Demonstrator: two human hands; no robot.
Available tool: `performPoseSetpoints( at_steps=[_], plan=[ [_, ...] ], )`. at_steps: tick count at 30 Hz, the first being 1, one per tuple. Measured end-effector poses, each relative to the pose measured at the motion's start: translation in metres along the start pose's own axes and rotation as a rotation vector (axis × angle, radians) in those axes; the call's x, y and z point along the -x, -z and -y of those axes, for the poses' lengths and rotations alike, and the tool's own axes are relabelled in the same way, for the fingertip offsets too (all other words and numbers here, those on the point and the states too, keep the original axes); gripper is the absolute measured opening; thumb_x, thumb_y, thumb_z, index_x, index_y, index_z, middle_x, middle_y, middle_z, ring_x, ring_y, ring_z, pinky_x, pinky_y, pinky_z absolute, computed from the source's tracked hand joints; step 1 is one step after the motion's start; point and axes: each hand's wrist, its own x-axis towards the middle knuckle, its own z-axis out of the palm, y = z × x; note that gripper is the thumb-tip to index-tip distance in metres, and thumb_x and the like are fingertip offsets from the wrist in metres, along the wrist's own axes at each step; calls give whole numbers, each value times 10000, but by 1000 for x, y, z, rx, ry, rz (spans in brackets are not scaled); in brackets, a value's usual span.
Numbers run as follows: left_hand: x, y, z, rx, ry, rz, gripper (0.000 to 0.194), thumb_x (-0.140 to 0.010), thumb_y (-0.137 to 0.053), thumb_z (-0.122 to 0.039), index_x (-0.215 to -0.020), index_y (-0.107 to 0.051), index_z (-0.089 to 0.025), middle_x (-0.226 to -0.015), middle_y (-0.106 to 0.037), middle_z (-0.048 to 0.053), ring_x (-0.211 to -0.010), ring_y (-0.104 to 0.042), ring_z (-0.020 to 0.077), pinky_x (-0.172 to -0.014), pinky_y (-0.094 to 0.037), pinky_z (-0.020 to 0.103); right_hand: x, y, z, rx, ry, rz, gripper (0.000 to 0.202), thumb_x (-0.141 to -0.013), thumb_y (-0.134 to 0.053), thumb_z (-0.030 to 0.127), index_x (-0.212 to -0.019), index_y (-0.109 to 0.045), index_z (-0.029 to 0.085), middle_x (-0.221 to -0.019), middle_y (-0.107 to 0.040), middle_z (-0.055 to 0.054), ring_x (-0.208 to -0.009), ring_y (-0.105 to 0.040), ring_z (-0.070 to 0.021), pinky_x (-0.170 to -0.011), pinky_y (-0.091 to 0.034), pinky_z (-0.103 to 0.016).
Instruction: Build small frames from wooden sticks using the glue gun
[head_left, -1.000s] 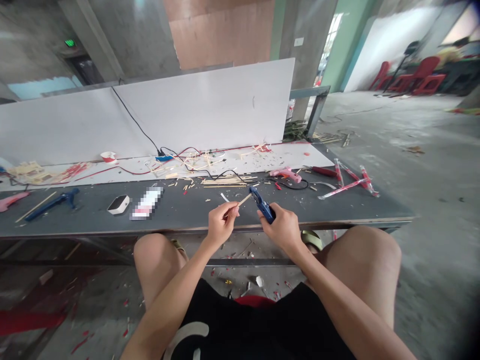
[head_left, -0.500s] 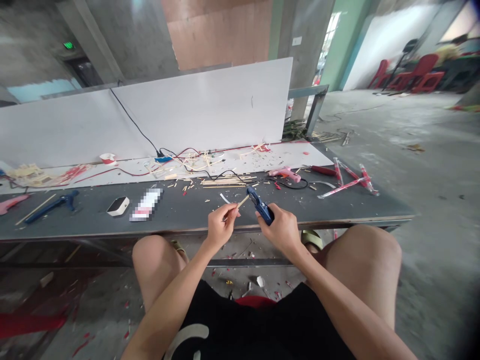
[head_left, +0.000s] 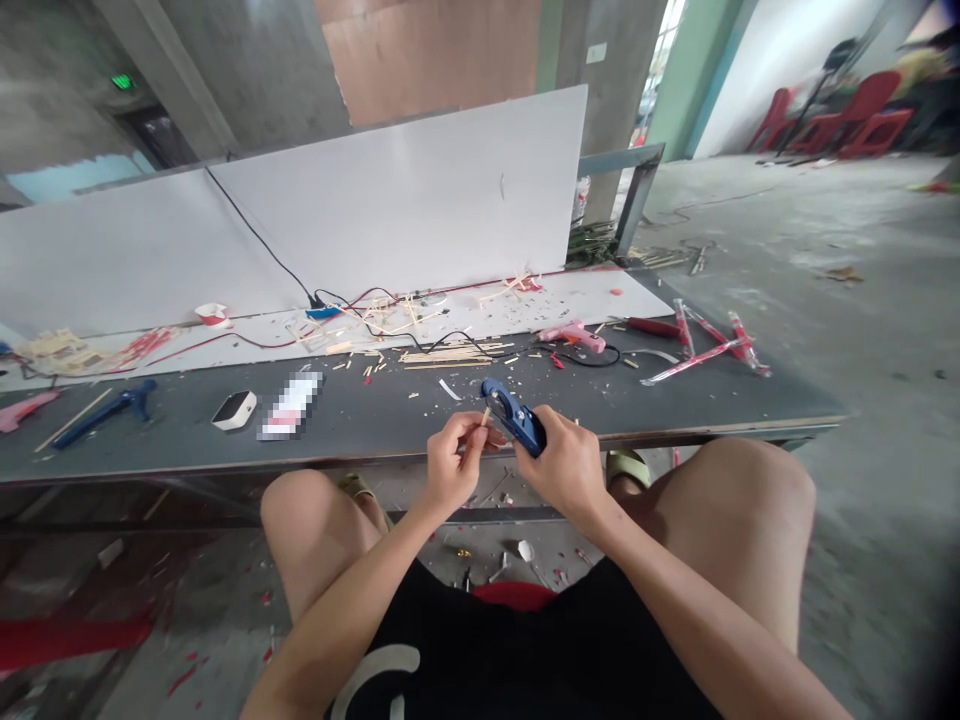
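Observation:
Near the front edge of the dark table, my left hand (head_left: 456,462) pinches a thin wooden stick (head_left: 486,414) between thumb and fingers. My right hand (head_left: 564,455) is wrapped round the handle of a blue cutting tool (head_left: 519,424). The tool's head points up and left, and the stick's upper end is at its jaws. Whether the jaws touch the stick is too small to tell. Behind the hands lie a small white strip (head_left: 449,390) and a row of thin wooden sticks (head_left: 446,356).
A pink glue gun (head_left: 574,336) with a black cable and red-wrapped sticks (head_left: 739,343) lie at the right. Leftward are a blurred-out flat item (head_left: 291,405), a white device (head_left: 234,411) and a blue tool (head_left: 105,415). A white panel (head_left: 390,205) stands behind.
My left hand has moved slightly right, closer to the blue tool. The stick now shows shorter and more upright. The camera view has shifted a little.

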Motion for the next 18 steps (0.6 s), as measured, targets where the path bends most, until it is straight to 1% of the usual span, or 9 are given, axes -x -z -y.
performPoseSetpoints(
  at_steps=[5,9,18],
  plan=[
    [1,2,2,11,-10,2,115,-1008,-555,-244,-1075,-623,-181,-885,-762,73,-784,-761,183,-709,-644,296,1,1,1,-25,14,0,75,-789,-584,274,-804,-551,208,-699,-641,-29,-583,-568,-177,-572,-305,-274],
    [1,2,2,7,-11,-7,105,-1006,-559,-244,-1066,-620,-183,-887,-763,68,-772,-761,178,-717,-649,297,3,2,2,-34,27,-3,77,-790,-591,275,-809,-557,209,-698,-636,-26,-580,-560,-174,-571,-308,-275],
    [0,2,0,-62,-30,-38,136,-1002,-572,-302,-1027,-618,-177,-863,-763,64,-721,-755,164,-696,-643,270,3,4,3,-86,38,4,102,-803,-603,304,-804,-565,210,-686,-635,-22,-565,-552,-165,-566,-318,-266]
  ],
)
